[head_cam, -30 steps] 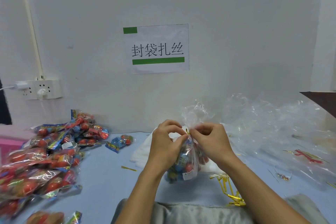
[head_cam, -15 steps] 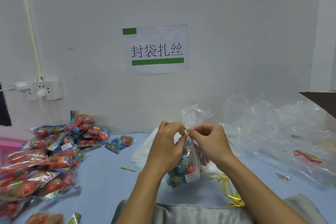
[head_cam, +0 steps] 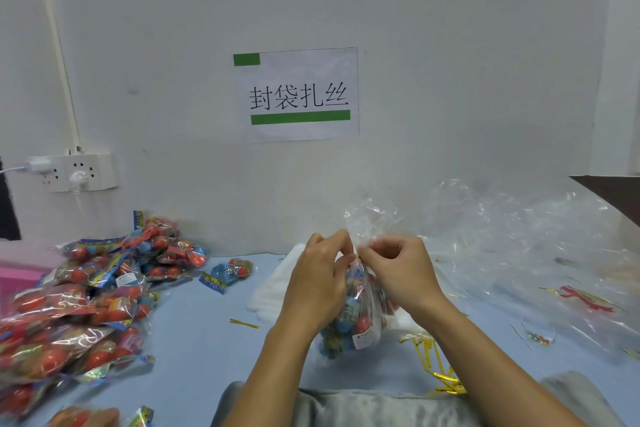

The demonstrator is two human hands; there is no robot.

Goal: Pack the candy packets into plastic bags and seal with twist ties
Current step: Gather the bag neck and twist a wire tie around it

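Observation:
A clear plastic bag [head_cam: 356, 319] filled with red and blue candy packets hangs upright over the blue table between my hands. A gold twist tie [head_cam: 355, 256] sits at its gathered neck, and the bag's open top [head_cam: 370, 218] fans out above. My left hand [head_cam: 318, 274] pinches the neck and tie from the left. From the right, my right hand [head_cam: 398, 270] pinches the same tie. Both sets of fingertips meet at the neck.
A big heap of sealed candy bags [head_cam: 79, 302] fills the left side, with one loose packet [head_cam: 228, 272] nearby. Empty clear bags [head_cam: 519, 253] pile up at the right. Gold twist ties [head_cam: 433, 364] lie near my right forearm; a single tie [head_cam: 244, 323] lies mid-table.
The bag has stayed between my hands; my fingers have shifted slightly at the neck around the gold tie.

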